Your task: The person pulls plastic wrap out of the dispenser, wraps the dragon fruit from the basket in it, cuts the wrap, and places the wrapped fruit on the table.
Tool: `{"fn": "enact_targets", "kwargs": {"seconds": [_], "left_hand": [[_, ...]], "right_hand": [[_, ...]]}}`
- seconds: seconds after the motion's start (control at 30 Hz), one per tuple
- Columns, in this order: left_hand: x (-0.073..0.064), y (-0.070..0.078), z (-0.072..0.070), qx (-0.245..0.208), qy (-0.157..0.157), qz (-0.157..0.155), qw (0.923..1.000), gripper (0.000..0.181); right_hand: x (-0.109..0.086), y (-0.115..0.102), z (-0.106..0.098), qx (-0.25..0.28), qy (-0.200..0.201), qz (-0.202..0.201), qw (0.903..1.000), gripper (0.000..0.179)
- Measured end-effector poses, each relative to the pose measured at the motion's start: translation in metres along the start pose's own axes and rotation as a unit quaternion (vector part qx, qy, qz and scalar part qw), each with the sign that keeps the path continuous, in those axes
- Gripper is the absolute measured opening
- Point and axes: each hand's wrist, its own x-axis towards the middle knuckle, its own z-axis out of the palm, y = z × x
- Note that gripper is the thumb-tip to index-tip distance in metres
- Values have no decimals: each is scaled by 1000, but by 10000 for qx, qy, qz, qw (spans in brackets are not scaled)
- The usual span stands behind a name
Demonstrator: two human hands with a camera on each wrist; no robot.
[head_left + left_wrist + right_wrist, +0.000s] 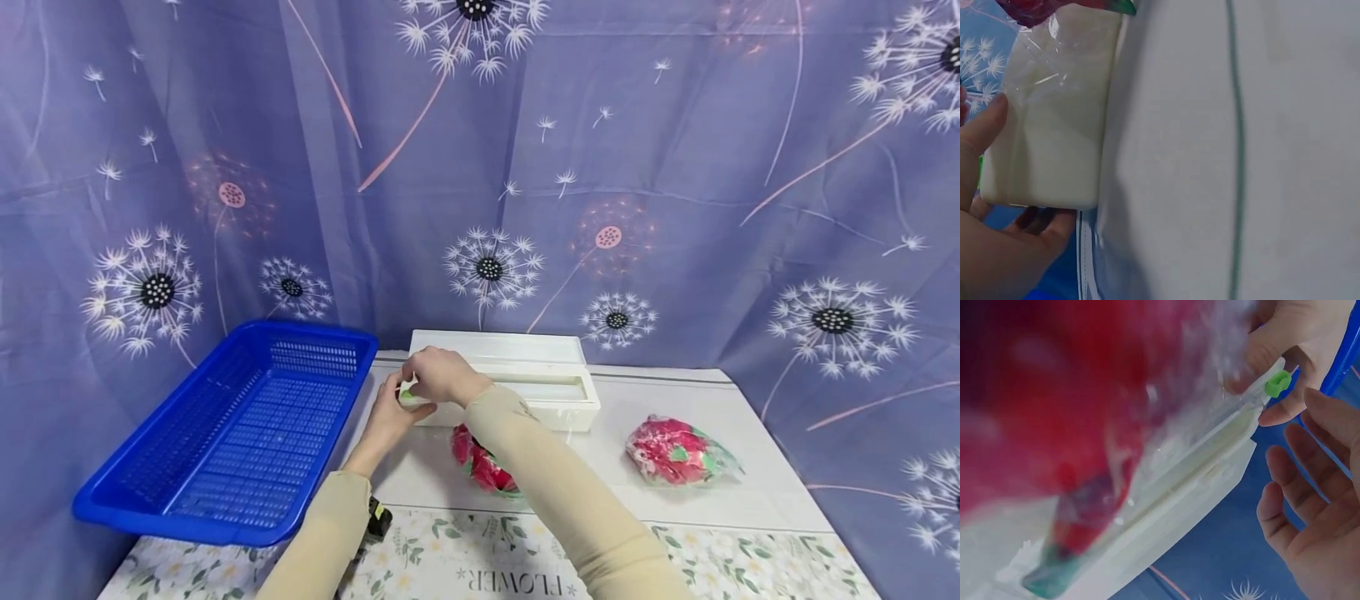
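A white cling film dispenser box (555,414) stands at the back of the table with its lid (495,343) raised. My left hand (386,423) grips its left end, thumb and fingers around the corner. Over that same end is my right hand (442,375); in the right wrist view its fingers (1304,469) are loosely bent and hold nothing, beside the green slide cutter (1277,384). A red dragon fruit (472,460) lies in front of the box, partly hidden by my right forearm. Clear film (1047,69) stretches over the box's front by the fruit.
To the left stands a blue plastic basket (82,504). A second dragon fruit (671,450) in clear wrap lies on the right of the table. Behind everything hangs a blue dandelion-print curtain (675,275). A floral cloth (420,558) covers the near edge.
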Motion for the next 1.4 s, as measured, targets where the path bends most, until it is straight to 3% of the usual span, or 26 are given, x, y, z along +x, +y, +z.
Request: {"fn": "enact_targets", "kwargs": {"seconds": [0.13, 0.37, 0.6, 0.87, 1.03, 1.4], "left_hand": [[1, 0, -4, 34, -37, -4, 10000, 80], [0, -4, 0, -341, -239, -139, 9990, 90], [0, -10, 11, -677, -284, -110, 9972, 86], [4, -9, 7, -183, -102, -121, 9997, 85], [4, -8, 4, 4, -140, -124, 9998, 79], [4, -7, 3, 59, -109, 9, 9999, 80]], "right_hand": [[7, -1, -2, -103, -281, -105, 9995, 16], [13, 4, 0, -159, -696, -167, 9973, 12], [14, 18, 16, 697, -804, -432, 9934, 10], [19, 26, 19, 1299, -624, -428, 9886, 7], [21, 26, 20, 1275, -665, -506, 9883, 9], [15, 39, 16, 643, -730, -890, 9913, 8]]}}
